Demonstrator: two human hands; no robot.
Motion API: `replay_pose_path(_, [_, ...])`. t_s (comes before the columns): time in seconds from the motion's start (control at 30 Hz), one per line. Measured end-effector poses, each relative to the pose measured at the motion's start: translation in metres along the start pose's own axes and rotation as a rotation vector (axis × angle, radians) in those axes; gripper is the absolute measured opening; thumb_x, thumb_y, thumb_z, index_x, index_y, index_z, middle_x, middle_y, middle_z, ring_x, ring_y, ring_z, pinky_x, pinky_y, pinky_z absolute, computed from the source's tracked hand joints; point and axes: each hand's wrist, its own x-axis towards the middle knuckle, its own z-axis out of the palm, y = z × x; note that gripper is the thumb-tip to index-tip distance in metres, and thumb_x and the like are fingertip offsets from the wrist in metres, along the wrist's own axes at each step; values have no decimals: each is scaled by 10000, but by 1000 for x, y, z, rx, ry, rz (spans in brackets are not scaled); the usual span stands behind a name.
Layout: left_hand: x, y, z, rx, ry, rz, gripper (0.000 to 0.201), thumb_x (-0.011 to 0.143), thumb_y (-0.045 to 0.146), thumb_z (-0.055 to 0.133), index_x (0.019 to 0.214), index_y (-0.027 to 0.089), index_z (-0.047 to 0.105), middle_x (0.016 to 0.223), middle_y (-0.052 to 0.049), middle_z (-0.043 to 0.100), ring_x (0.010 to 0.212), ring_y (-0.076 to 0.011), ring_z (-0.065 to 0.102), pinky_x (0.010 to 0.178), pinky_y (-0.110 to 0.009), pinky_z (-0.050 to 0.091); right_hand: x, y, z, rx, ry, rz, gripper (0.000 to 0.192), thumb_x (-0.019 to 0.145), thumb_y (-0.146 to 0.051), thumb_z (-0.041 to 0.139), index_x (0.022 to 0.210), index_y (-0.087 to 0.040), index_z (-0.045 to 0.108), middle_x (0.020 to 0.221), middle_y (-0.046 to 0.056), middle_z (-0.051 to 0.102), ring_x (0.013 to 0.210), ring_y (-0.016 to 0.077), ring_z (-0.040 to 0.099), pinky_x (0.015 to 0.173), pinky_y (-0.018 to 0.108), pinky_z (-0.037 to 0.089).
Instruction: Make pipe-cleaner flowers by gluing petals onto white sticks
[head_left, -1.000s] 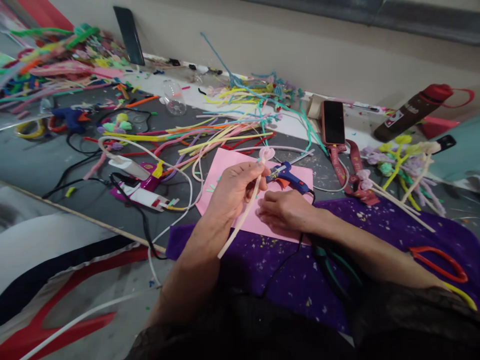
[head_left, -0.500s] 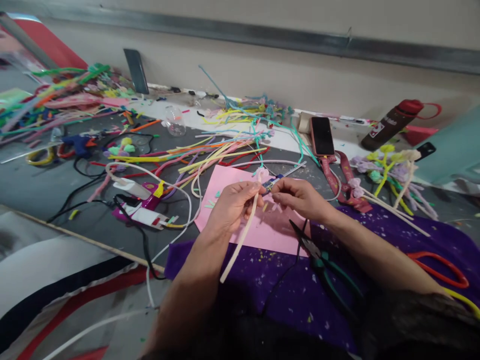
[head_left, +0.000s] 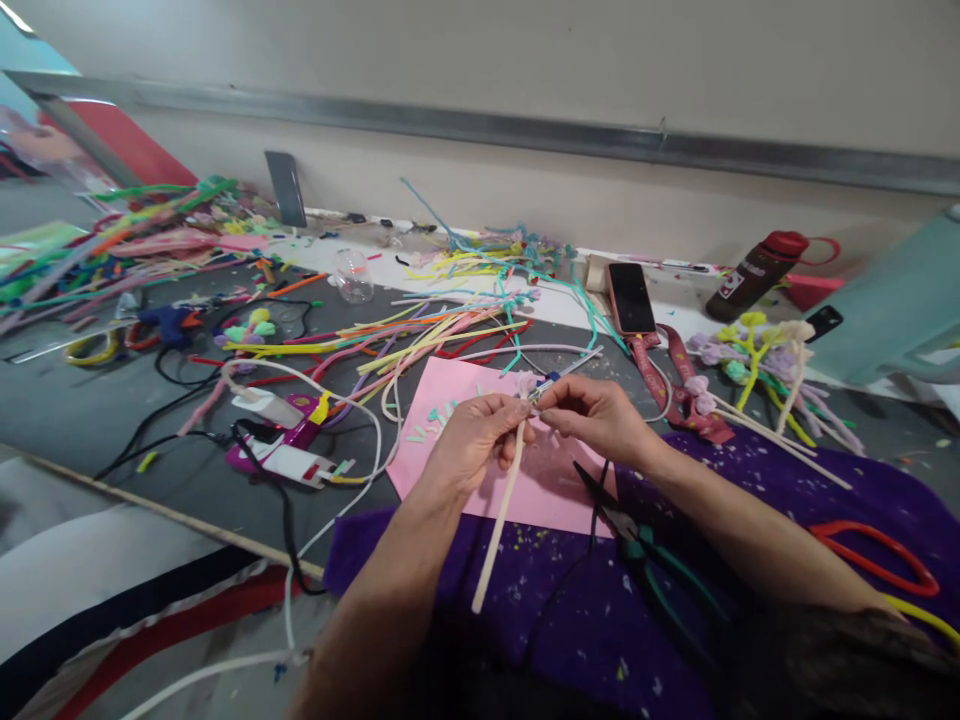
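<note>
My left hand [head_left: 474, 440] pinches a cream pipe-cleaner stem [head_left: 501, 510] near its top, where a pale pink flower head [head_left: 524, 381] sits. My right hand [head_left: 600, 415] is closed around a small blue glue gun [head_left: 550, 381]. Only the gun's tip shows, and it points at the flower head. The gun's black cord [head_left: 591, 505] drops from that hand across the cloth. Both hands hover over a pink paper sheet [head_left: 457, 395] that lies partly on a purple felt cloth [head_left: 757, 470].
Green-handled pliers [head_left: 646, 552] and red scissors [head_left: 877, 560] lie on the cloth. Loose coloured pipe cleaners [head_left: 420, 330] spread behind the paper. A phone [head_left: 630, 297], a dark bottle [head_left: 751, 274], finished pipe-cleaner flowers [head_left: 757, 358], a glass jar [head_left: 354, 276] and a second glue gun [head_left: 169, 325] lie around.
My right hand has lifted the glue gun off the pink paper and brought its tip up to the flower head. My left hand has turned the stem more upright.
</note>
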Motion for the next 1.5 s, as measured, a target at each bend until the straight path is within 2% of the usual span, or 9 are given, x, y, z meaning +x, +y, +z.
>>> replay_pose_path(0.23, [-1,-1,2,5,-40,-12,230,673,326,683,628,121,589,515,12,596,308,-25,400,319,-153,313,-5,-6,6,-240,91,-126,80,774,-230,598,780,-152,614,643,-6,588,530,84,497,481,195,370])
replay_pose_path(0.33, [-1,0,2,30,-31,14,252,685,334,672,595,118,579,473,21,564,311,-28,396,321,-150,312,-5,-10,2,-262,78,-133,112,789,-255,588,789,-150,630,651,-2,596,554,90,508,507,198,380])
replay_pose_path(0.43, [-2,2,1,40,23,51,257,706,333,652,587,119,573,470,22,555,308,-24,385,317,-148,300,-3,-12,-8,-173,47,-57,230,849,-327,505,806,-145,638,687,15,599,602,103,531,547,212,406])
replay_pose_path(0.57, [-3,5,1,68,44,70,273,729,336,626,566,125,569,449,32,525,304,-20,371,318,-147,290,1,-11,-16,-8,-6,35,351,885,-402,420,790,-132,625,718,26,592,541,81,507,482,196,377])
replay_pose_path(0.8, [-3,2,3,96,48,112,252,713,355,636,609,134,575,502,21,565,327,-35,401,325,-158,309,0,-6,0,127,-55,71,222,762,-367,614,811,-151,619,658,-9,580,521,81,512,486,202,418])
replay_pose_path(0.97, [-4,0,3,112,-12,100,252,714,354,635,611,132,575,520,11,588,314,-30,397,328,-158,311,0,-5,1,218,-35,111,153,717,-294,662,738,-147,626,573,-36,567,470,63,487,453,181,388])
replay_pose_path(1.2, [-6,0,2,3,-122,70,252,721,319,642,588,125,551,511,5,577,317,-26,381,312,-153,288,4,4,-10,545,-230,276,179,674,-277,691,779,-135,660,665,11,652,413,53,510,348,148,291])
replay_pose_path(1.4, [-6,-1,2,-73,-133,-28,251,675,317,685,596,123,548,482,16,549,308,-16,349,299,-144,228,4,5,-10,599,-127,295,159,609,-223,744,695,-127,651,565,-16,615,373,38,469,336,140,276])
replay_pose_path(1.5, [-5,-3,3,-112,-147,-67,240,661,316,701,639,112,576,474,15,550,305,-13,341,303,-145,208,3,3,-9,643,-192,309,166,623,-237,733,707,-122,648,577,-8,620,366,37,461,330,143,272])
